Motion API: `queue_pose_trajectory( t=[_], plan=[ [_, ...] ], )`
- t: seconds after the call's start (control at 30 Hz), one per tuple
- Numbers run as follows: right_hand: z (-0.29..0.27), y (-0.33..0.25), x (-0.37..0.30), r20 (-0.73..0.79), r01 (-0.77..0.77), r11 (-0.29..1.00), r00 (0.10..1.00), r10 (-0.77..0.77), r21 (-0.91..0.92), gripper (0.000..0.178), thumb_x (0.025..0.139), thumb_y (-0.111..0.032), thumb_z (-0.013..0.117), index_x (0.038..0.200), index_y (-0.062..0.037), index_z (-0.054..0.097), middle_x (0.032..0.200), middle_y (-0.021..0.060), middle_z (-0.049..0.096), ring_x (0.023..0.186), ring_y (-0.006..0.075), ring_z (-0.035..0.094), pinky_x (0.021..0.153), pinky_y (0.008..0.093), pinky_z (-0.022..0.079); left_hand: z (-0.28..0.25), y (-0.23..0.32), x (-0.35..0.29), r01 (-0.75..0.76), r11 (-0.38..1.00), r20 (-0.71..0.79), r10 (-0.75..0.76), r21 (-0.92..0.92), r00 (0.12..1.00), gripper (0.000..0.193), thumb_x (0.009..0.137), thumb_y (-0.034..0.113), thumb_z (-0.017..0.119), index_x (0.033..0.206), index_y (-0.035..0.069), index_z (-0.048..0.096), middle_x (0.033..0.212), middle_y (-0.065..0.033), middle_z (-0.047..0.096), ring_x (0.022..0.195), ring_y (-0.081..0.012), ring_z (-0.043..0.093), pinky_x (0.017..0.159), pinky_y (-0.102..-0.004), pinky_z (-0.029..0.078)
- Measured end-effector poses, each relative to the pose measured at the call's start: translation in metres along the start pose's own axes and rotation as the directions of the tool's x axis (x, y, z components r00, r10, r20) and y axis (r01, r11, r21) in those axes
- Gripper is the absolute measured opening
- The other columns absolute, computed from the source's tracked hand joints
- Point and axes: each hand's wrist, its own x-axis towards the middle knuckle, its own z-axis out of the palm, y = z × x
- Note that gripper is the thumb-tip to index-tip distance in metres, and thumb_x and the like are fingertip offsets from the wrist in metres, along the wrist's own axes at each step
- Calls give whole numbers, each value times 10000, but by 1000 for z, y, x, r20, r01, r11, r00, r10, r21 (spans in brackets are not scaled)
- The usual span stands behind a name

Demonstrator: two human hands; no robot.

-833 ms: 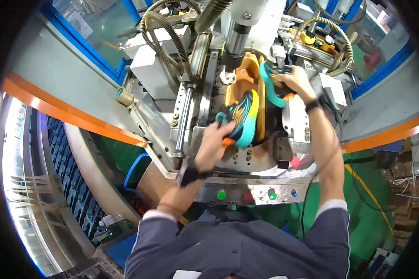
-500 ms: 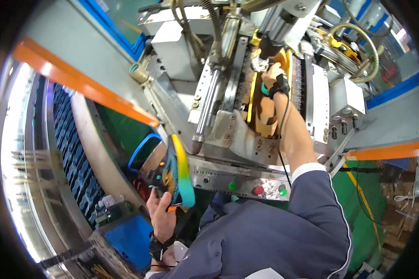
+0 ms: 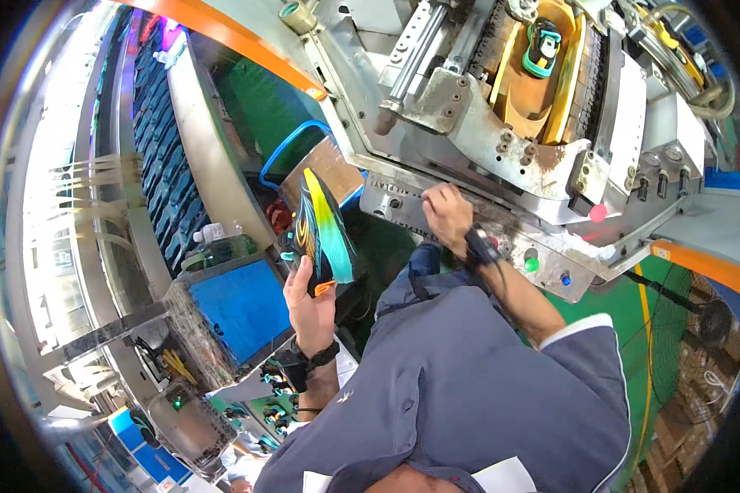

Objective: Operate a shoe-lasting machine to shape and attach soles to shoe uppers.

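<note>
My left hand [image 3: 311, 308] grips a running shoe [image 3: 321, 234] by its heel end, toe up, its sole fading from yellow through green to teal. Over the metal control panel [image 3: 395, 205] of the machine, my right hand [image 3: 448, 215] is curled closed, and no object shows in it. In the machine's recess, between yellow-edged side pads [image 3: 566, 86], sits a black and teal shoe part [image 3: 543, 51]. Its lower portion is hidden. The right hand is apart from it.
Green [image 3: 531, 264] and blue [image 3: 566, 279] buttons line the panel's right part. A blue-framed chair [image 3: 316, 168] stands beyond the held shoe. On the left are a blue-topped stand [image 3: 242, 308] and a conveyor [image 3: 168, 164]. An orange bar [image 3: 238, 49] crosses the upper left.
My right hand has left the machine's recess and come down to the control panel. The left hand still holds the running shoe. The view has shifted, so the machine sits higher and further right.
</note>
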Motion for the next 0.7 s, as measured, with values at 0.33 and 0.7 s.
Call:
queue_pose_trajectory(
  t=[0.33,0.7],
  plan=[
    [37,27,-11,63,-64,991,996,57,120,266,800,-107,607,1065,-88,606,1042,116,590,932,312,614,758,435,535,-12,-8,-15,28,997,-2,-28,67,1000,198,922,163,622,1060,22,612,1000,-61,683,889,-172,656,785,-341,505],
    [-389,-64,299,-827,614,596,538,165,518,343,726,-67,749,1017,73,635,781,87,661,734,164,650,620,287,511,4,-18,-2,17,1000,88,-18,11,996,220,937,162,603,1109,25,601,1029,-58,682,903,-171,657,801,-343,508]
  ],
)
